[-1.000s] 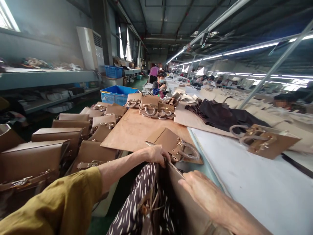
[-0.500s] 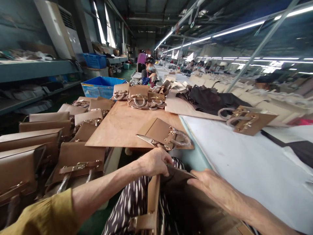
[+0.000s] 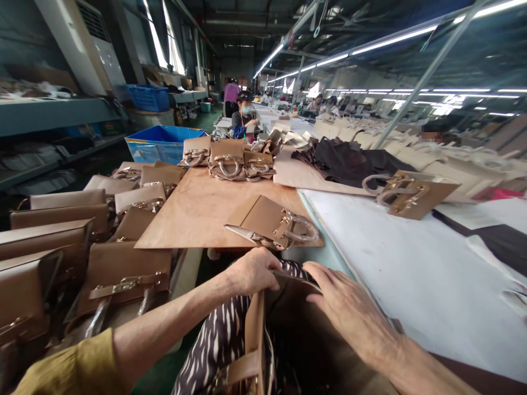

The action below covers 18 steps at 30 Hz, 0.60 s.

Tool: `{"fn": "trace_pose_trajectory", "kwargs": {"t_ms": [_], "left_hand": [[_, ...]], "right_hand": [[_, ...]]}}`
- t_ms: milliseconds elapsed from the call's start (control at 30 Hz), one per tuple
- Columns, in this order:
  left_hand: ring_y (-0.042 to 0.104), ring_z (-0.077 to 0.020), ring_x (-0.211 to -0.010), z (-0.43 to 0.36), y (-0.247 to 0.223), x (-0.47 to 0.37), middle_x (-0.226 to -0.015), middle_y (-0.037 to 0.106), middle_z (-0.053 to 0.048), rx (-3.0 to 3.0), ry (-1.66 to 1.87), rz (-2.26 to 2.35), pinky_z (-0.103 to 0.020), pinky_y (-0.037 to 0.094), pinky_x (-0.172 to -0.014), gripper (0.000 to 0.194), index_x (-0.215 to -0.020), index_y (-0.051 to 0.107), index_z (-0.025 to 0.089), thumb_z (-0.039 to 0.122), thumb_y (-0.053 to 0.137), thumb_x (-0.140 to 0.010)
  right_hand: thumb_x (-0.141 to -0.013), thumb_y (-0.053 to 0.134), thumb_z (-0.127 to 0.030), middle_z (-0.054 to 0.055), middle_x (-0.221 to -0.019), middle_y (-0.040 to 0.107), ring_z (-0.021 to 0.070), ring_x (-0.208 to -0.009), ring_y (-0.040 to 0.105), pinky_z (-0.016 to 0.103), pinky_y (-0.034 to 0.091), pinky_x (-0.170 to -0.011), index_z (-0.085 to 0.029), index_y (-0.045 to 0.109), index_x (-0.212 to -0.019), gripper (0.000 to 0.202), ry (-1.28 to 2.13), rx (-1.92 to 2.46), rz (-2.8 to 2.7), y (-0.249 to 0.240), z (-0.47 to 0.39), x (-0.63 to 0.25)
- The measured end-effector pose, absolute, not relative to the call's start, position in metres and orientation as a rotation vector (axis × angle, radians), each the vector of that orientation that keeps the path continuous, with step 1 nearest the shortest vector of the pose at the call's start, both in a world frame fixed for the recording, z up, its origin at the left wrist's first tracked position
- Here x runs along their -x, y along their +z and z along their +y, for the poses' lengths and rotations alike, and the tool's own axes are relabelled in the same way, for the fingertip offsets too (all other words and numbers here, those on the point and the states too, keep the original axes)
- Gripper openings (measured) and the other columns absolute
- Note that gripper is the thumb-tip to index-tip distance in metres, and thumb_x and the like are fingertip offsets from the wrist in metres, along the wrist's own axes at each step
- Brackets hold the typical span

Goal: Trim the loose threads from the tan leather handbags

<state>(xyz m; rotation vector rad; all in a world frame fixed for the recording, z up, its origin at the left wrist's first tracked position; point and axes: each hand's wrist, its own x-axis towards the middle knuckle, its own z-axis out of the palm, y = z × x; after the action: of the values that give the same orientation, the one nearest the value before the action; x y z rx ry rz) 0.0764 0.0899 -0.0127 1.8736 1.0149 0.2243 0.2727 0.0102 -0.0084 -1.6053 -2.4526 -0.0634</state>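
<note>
A tan bag with a dark, open interior lies across my lap, over patterned trousers. Its upper edge is pinched between the thumb and fingers of my left hand. At the right part of that edge, my right hand has its thumb and fingers around the rim. Beyond my hands, another tan bag with wrapped handles and gold hardware lies on the brown board. The lower part of the bag in my lap is dark and partly cut off by the frame.
Rows of tan bags stand at the left, with a blue bin behind them. Dark material and another bag rest on the white table at the right. A masked person sits further back.
My right hand has turned and moved slightly left and up along the bag's edge, with more of its back showing. My left hand still grips the edge. The view has shifted slightly.
</note>
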Motion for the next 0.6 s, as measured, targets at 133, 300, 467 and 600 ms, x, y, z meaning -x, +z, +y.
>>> {"fn": "trace_pose_trajectory", "kwargs": {"t_ms": [133,300,467,600], "left_hand": [[0.041,-0.0110,-0.055,0.089,-0.010,-0.077,-0.052,0.044,0.005,-1.882,0.233,1.055,-0.021,0.028,-0.047,0.018,-0.071,0.070,0.015,0.017,0.060,-0.056],[0.047,-0.0126,-0.059,0.085,-0.005,-0.078,-0.054,0.051,0.003,-1.882,0.255,1.105,-0.020,0.031,-0.050,0.016,-0.069,0.070,0.016,0.014,0.059,-0.057],[0.048,-0.0126,-0.060,0.084,-0.005,-0.074,-0.054,0.051,0.004,-1.900,0.272,1.094,-0.019,0.032,-0.051,0.013,-0.068,0.069,0.016,0.015,0.061,-0.058],[0.047,-0.0112,-0.057,0.085,-0.005,-0.073,-0.052,0.047,0.005,-1.895,0.259,1.076,-0.019,0.031,-0.050,0.011,-0.068,0.069,0.016,0.014,0.063,-0.058]], "right_hand": [[-0.074,0.042,0.004,0.016,-0.127,0.051,0.0295,-0.107,0.054,0.045,0.048,-0.088,-0.015,0.044,-0.123,0.053,-0.175,1.751,-2.477,-0.009,-0.004,-0.265],[-0.084,0.036,-0.012,0.011,-0.118,0.053,0.0273,-0.099,0.057,0.041,0.052,-0.079,-0.022,0.048,-0.116,0.036,0.175,1.774,-2.398,0.001,-0.012,-0.254],[-0.087,0.040,-0.019,0.003,-0.105,0.053,0.0160,-0.089,0.056,0.028,0.048,-0.079,-0.024,0.050,-0.112,0.027,0.637,1.811,-2.136,0.014,-0.002,-0.243],[-0.085,0.041,-0.012,0.001,-0.102,0.052,0.0137,-0.084,0.055,0.026,0.045,-0.076,-0.026,0.052,-0.110,0.031,0.712,1.785,-2.074,0.015,0.004,-0.241]]}}
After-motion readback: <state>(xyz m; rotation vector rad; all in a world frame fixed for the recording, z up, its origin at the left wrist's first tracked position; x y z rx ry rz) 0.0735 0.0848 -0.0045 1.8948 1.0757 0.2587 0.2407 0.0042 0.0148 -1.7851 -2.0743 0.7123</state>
